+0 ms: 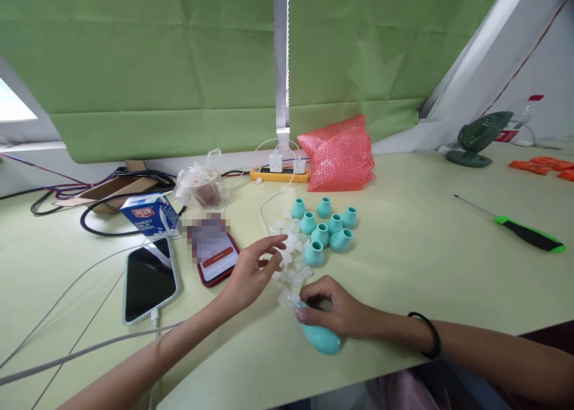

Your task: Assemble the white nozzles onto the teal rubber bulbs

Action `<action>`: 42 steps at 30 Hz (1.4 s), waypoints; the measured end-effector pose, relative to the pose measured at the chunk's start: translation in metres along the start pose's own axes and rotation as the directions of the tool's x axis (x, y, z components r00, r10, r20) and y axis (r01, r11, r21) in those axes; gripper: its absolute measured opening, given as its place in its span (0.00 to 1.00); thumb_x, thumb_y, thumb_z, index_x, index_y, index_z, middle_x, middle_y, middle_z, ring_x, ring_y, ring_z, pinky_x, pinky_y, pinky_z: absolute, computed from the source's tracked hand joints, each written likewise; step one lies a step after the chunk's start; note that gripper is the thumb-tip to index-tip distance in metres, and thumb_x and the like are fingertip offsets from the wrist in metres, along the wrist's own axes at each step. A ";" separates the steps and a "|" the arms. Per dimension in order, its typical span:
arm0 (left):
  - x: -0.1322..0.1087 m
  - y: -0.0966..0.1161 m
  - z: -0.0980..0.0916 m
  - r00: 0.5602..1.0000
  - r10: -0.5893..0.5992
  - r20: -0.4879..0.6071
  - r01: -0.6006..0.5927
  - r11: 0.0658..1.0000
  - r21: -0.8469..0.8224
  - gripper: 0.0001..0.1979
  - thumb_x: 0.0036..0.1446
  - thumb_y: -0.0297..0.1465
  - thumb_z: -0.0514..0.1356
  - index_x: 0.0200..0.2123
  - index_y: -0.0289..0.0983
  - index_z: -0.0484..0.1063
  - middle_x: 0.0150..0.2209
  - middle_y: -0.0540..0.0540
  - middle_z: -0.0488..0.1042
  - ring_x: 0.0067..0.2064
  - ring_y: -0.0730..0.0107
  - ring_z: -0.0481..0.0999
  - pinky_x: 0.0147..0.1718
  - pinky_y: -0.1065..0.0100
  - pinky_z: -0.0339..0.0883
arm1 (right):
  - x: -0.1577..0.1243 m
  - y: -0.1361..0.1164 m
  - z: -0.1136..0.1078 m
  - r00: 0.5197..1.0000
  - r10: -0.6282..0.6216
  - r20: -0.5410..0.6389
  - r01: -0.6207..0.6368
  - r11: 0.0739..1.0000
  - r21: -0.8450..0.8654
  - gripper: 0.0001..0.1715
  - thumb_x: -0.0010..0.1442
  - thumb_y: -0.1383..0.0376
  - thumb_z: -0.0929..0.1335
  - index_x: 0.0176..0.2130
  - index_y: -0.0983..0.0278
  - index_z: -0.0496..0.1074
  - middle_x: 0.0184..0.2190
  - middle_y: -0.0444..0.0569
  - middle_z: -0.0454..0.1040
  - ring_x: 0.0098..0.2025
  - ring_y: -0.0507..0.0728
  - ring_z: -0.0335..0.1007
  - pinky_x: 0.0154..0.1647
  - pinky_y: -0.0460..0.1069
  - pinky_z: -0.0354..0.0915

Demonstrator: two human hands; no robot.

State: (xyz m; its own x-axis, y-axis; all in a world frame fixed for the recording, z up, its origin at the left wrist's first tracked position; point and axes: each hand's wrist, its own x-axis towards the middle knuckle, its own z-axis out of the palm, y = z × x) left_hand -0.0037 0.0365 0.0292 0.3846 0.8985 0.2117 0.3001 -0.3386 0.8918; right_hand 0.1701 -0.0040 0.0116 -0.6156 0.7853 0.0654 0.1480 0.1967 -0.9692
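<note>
1. The right hand [334,309] grips a glossy teal squeeze bulb [321,339], thumb and fingers closed around its upper part, above the near edge of the pale-green tabletop [417,242].
2. A clear plastic fitting [288,300] sits at the bulb's upper end, tilted up and to the left.
3. The left hand [251,272] reaches over a pile of translucent plastic pieces [293,242], its fingers curved and parted from the thumb; whether the fingertips touch any piece, I cannot tell.
4. Just right of that pile stand or lean 8 teal flared-neck bulbs [320,235], grouped close together with their open mouths showing.
5. Left of the left hand lie 2 phones: a red-cased smartphone [218,265], its screen lit and partly pixelated, and a pale-cased smartphone [150,281], its screen dark and a white cable plugged in.
6. Behind the bulbs, a pink bubble-wrap bag [338,156] stands beside a yellow power strip [264,174].
7. A green-and-black screwdriver [524,230] lies well apart, at right.
</note>
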 end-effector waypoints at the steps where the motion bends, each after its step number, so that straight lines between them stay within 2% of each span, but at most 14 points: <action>1: -0.003 0.004 -0.002 1.000 0.027 0.007 -0.027 0.999 0.023 0.15 0.55 0.29 0.50 0.46 0.36 0.64 0.40 0.44 0.69 0.35 0.70 0.69 0.31 0.69 0.68 | 0.001 0.001 -0.001 1.000 0.019 -0.011 -0.019 0.999 0.046 0.22 0.49 0.55 0.66 0.16 0.66 0.55 0.16 0.39 0.48 0.20 0.46 0.44 0.19 0.43 0.44; 3: -0.009 0.014 -0.005 0.992 0.100 0.072 -0.108 0.987 0.120 0.13 0.55 0.29 0.51 0.44 0.37 0.67 0.38 0.44 0.69 0.37 0.69 0.68 0.33 0.68 0.67 | 0.004 0.005 -0.002 0.998 0.058 -0.033 -0.054 0.991 0.125 0.23 0.49 0.55 0.65 0.16 0.66 0.54 0.16 0.38 0.47 0.20 0.45 0.43 0.18 0.43 0.43; 6: -0.014 0.026 -0.007 0.946 0.197 0.259 -0.269 0.921 0.283 0.11 0.54 0.29 0.53 0.40 0.36 0.69 0.36 0.43 0.69 0.39 0.66 0.67 0.37 0.65 0.64 | 0.008 0.009 -0.005 0.993 0.096 -0.073 -0.082 0.980 0.179 0.23 0.48 0.56 0.67 0.15 0.66 0.55 0.15 0.38 0.46 0.19 0.45 0.42 0.18 0.43 0.41; 8: -0.015 0.029 -0.008 0.916 0.225 0.332 -0.342 0.870 0.355 0.10 0.54 0.28 0.52 0.38 0.35 0.70 0.34 0.43 0.70 0.39 0.64 0.66 0.38 0.64 0.63 | 0.009 0.011 -0.008 0.990 0.106 -0.095 -0.086 0.977 0.193 0.21 0.46 0.57 0.68 0.16 0.67 0.57 0.15 0.38 0.48 0.19 0.45 0.42 0.18 0.43 0.41; 11: -0.013 0.030 -0.010 0.893 0.261 0.365 -0.399 0.836 0.377 0.10 0.56 0.28 0.51 0.37 0.36 0.70 0.35 0.43 0.69 0.39 0.65 0.65 0.38 0.65 0.63 | 0.009 0.011 -0.011 0.991 0.092 -0.101 -0.066 0.969 0.238 0.19 0.43 0.56 0.68 0.17 0.67 0.60 0.15 0.39 0.51 0.19 0.45 0.46 0.18 0.43 0.43; 15: -0.012 0.027 -0.014 0.872 0.355 0.336 -0.473 0.785 0.400 0.10 0.56 0.27 0.52 0.39 0.36 0.69 0.38 0.43 0.68 0.41 0.66 0.65 0.40 0.65 0.63 | 0.009 0.009 -0.013 0.991 0.077 -0.106 -0.047 0.963 0.264 0.19 0.41 0.56 0.67 0.16 0.67 0.58 0.15 0.39 0.51 0.19 0.46 0.46 0.18 0.43 0.44; 20: -0.013 0.020 -0.013 0.817 0.431 0.382 -0.575 0.572 0.585 0.12 0.57 0.26 0.50 0.43 0.36 0.66 0.42 0.39 0.66 0.43 0.61 0.63 0.37 0.60 0.65 | 0.007 0.006 -0.010 0.983 0.105 -0.149 -0.082 0.985 0.155 0.18 0.44 0.62 0.66 0.15 0.65 0.52 0.16 0.38 0.45 0.20 0.45 0.41 0.18 0.43 0.42; 24: -0.016 0.017 -0.010 0.753 0.478 0.451 -0.644 0.399 0.652 0.10 0.57 0.23 0.49 0.39 0.33 0.67 0.40 0.39 0.67 0.43 0.59 0.62 0.32 0.62 0.66 | 0.004 0.005 -0.005 0.975 0.106 -0.197 -0.105 0.994 0.013 0.17 0.45 0.65 0.64 0.16 0.65 0.50 0.16 0.38 0.44 0.20 0.45 0.41 0.18 0.44 0.42; 28: -0.018 0.018 -0.007 0.719 0.500 0.484 -0.677 0.343 0.651 0.10 0.57 0.21 0.48 0.30 0.30 0.67 0.31 0.42 0.68 0.39 0.62 0.64 0.28 0.68 0.65 | 0.003 0.008 0.000 0.964 0.068 -0.259 -0.102 0.987 -0.121 0.16 0.46 0.67 0.63 0.16 0.64 0.49 0.17 0.38 0.45 0.20 0.46 0.43 0.18 0.44 0.44; 31: -0.019 0.015 -0.006 0.722 0.442 0.533 -0.679 0.301 0.670 0.09 0.56 0.20 0.48 0.29 0.30 0.67 0.31 0.42 0.67 0.38 0.61 0.63 0.27 0.66 0.64 | 0.002 0.011 0.003 0.953 -0.025 -0.303 -0.056 0.966 -0.253 0.16 0.46 0.67 0.63 0.16 0.64 0.50 0.17 0.39 0.48 0.21 0.47 0.45 0.20 0.44 0.45; 33: -0.018 0.014 -0.006 0.731 0.386 0.563 -0.676 0.299 0.673 0.08 0.55 0.20 0.48 0.29 0.30 0.66 0.31 0.42 0.67 0.37 0.61 0.63 0.28 0.65 0.64 | 0.002 0.011 0.004 0.945 -0.091 -0.314 -0.020 0.942 -0.334 0.16 0.45 0.67 0.64 0.16 0.64 0.49 0.17 0.39 0.49 0.21 0.47 0.45 0.20 0.44 0.46; 35: -0.017 0.014 -0.007 0.746 0.359 0.561 -0.665 0.344 0.664 0.08 0.55 0.20 0.48 0.29 0.30 0.66 0.31 0.42 0.66 0.36 0.63 0.63 0.28 0.65 0.64 | 0.002 0.011 0.004 0.942 -0.124 -0.312 -0.004 0.925 -0.379 0.17 0.45 0.67 0.64 0.16 0.64 0.49 0.17 0.39 0.49 0.21 0.47 0.46 0.20 0.44 0.46; 40: -0.014 0.022 -0.012 0.817 0.382 0.432 -0.573 0.622 0.534 0.07 0.57 0.26 0.49 0.34 0.33 0.66 0.32 0.43 0.68 0.37 0.66 0.64 0.32 0.67 0.64 | 0.003 0.010 0.004 0.943 -0.092 -0.319 -0.041 0.922 -0.384 0.16 0.45 0.67 0.64 0.17 0.64 0.49 0.17 0.39 0.49 0.21 0.47 0.45 0.19 0.44 0.45; 42: -0.014 0.024 -0.014 0.838 0.378 0.394 -0.540 0.676 0.501 0.09 0.57 0.27 0.49 0.39 0.34 0.66 0.33 0.44 0.69 0.38 0.67 0.65 0.34 0.67 0.64 | 0.003 0.010 0.004 0.947 -0.073 -0.314 -0.057 0.921 -0.386 0.15 0.45 0.66 0.64 0.18 0.64 0.49 0.17 0.39 0.49 0.20 0.47 0.45 0.19 0.44 0.45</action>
State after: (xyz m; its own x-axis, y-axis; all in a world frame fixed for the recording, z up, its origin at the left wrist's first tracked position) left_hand -0.0142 0.0202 0.0531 0.7793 0.5149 0.3571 0.4322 -0.8543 0.2887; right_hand 0.1667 -0.0020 0.0015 -0.3508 0.9132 0.2074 0.4699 0.3632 -0.8045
